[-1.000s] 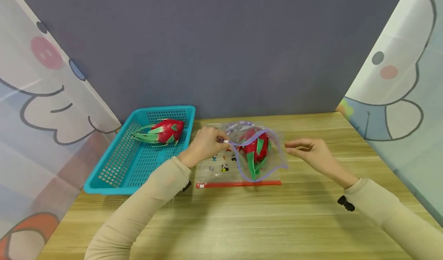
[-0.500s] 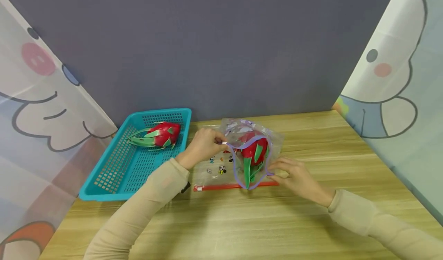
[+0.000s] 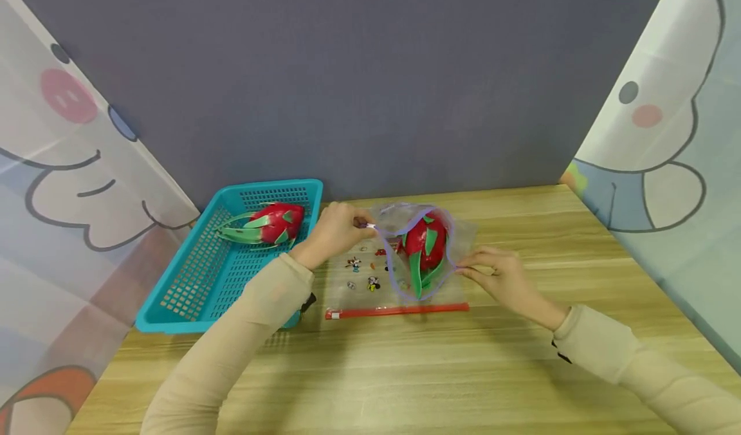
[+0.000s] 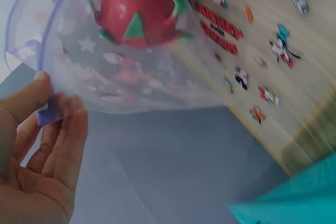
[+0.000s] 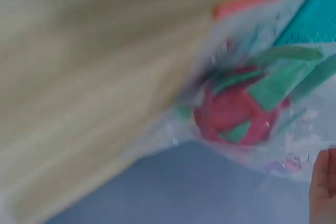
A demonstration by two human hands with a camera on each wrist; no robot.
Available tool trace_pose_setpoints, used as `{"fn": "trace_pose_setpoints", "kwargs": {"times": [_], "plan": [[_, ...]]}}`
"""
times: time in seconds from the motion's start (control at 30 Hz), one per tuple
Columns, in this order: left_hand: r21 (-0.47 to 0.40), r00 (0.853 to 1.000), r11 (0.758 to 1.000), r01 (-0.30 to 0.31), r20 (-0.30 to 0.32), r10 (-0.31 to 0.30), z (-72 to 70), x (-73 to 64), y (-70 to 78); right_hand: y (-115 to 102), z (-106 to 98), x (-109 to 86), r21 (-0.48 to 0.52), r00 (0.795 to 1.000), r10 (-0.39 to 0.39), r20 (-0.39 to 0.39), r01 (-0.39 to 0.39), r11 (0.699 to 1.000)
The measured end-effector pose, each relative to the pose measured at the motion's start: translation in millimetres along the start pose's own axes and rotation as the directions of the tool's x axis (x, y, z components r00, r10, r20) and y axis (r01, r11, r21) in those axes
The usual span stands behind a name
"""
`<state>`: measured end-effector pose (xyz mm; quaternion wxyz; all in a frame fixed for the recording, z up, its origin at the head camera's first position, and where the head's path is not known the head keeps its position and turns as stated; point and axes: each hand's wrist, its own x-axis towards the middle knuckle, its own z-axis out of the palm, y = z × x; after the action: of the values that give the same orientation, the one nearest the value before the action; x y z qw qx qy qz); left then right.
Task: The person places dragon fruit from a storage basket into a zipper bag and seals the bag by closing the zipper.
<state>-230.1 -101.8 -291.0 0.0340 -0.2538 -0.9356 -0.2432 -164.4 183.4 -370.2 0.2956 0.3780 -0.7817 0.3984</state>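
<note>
A clear zip bag (image 3: 399, 219) with a purple zip edge hangs open between both hands. Inside it lies a red dragon fruit (image 3: 426, 242) with green leaves, their tips toward the bag's mouth. My left hand (image 3: 336, 232) pinches the zip's left end, where a white slider shows; in the left wrist view the thumb and fingers (image 4: 68, 140) grip that corner. At the mouth's other end, my right hand (image 3: 503, 280) pinches the edge between thumb and fingertips. Only part of the right hand (image 5: 323, 187) shows in its wrist view.
A flat clear bag (image 3: 353, 293) with a red zip and cartoon prints lies on the wooden table (image 3: 405, 370) below the held bag. To the left stands a turquoise basket (image 3: 231, 287) holding another dragon fruit (image 3: 278, 222). A grey panel (image 3: 370, 87) rises behind.
My right hand has come in leftward and taken hold of the zip bag's right edge, then lifted it slightly. My left hand keeps its pinch and has risen a little.
</note>
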Motion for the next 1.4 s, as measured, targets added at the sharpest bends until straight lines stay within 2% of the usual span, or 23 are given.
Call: {"fn": "trace_pose_setpoints", "kwargs": {"times": [0.1, 0.2, 0.27, 0.37, 0.43, 0.63, 0.7, 0.8, 0.9, 1.0, 1.07, 1.13, 1.23, 1.33, 1.4], "plan": [[-0.035, 0.999, 0.999, -0.014, -0.031, 0.013, -7.0, 8.8, -4.1, 3, -11, 16.5, -0.029, 0.998, 0.029, -0.052, -0.03, 0.999], [-0.076, 0.999, 0.997, 0.003, -0.048, -0.007, -12.2, 18.1, -9.4, 7, -24, 31.6, -0.07, 0.989, 0.139, -0.052, -0.142, 0.987], [-0.105, 0.998, 0.994, 0.028, -0.058, -0.034, -14.6, 24.7, -12.4, 10, -32, 41.2, -0.096, 0.969, 0.244, -0.038, -0.246, 0.964], [-0.131, 0.993, 0.99, 0.051, -0.097, -0.064, -16.6, 37.1, -16.5, 19, -42, 56.6, -0.11, 0.927, 0.373, -0.044, -0.376, 0.92], [-0.149, 0.989, 0.987, 0.053, -0.128, -0.072, -17.8, 46.3, -17.4, 26, -46, 67.7, -0.114, 0.907, 0.416, -0.067, -0.421, 0.9], [-0.153, 0.974, 0.986, 0.063, -0.205, -0.094, -24.0, 68.6, -16.5, 44, -52, 96.6, -0.123, 0.865, 0.486, -0.126, -0.499, 0.858], [-0.155, 0.967, 0.985, 0.08, -0.23, -0.115, -25.6, 74.0, -17.4, 49, -53, 104.6, -0.105, 0.842, 0.524, -0.13, -0.537, 0.837], [-0.158, 0.943, 0.983, 0.093, -0.303, -0.138, -27.8, 82.6, -19.1, 57, -57, 118.5, -0.057, 0.793, 0.593, -0.139, -0.604, 0.795], [-0.128, 0.913, 0.99, 0.063, -0.392, -0.109, -32.5, 91.4, -16.0, 61, -67, 133.9, 0.02, 0.732, 0.661, -0.164, -0.667, 0.745], [-0.087, 0.895, 0.995, 0.04, -0.44, -0.074, -41.2, 95.5, -6.9, 59, -78, 146.2, 0.093, 0.693, 0.697, -0.184, -0.693, 0.715], [-0.066, 0.89, 0.997, 0.033, -0.451, -0.059, -48.1, 95.1, -2.4, 56, -82, 151.2, 0.115, 0.685, 0.706, -0.181, -0.698, 0.707], [-0.065, 0.893, 0.997, 0.043, -0.444, -0.067, -54.4, 92.1, -0.3, 53, -84, 153.4, 0.13, 0.682, 0.711, -0.17, -0.7, 0.703], [-0.078, 0.894, 0.997, 0.025, -0.445, -0.057, -57.7, 85.5, -1.6, 52, -85, 150.0, 0.128, 0.677, 0.717, -0.167, -0.706, 0.696], [-0.099, 0.904, 0.995, -0.006, -0.427, -0.037, -53.5, 76.5, -3.7, 54, -83, 140.4, 0.118, 0.672, 0.723, -0.158, -0.714, 0.69], [-0.116, 0.916, 0.993, -0.02, -0.399, -0.028, -48.2, 71.2, -5.5, 56, -81, 132.5, 0.126, 0.667, 0.73, -0.151, -0.719, 0.684]]}}
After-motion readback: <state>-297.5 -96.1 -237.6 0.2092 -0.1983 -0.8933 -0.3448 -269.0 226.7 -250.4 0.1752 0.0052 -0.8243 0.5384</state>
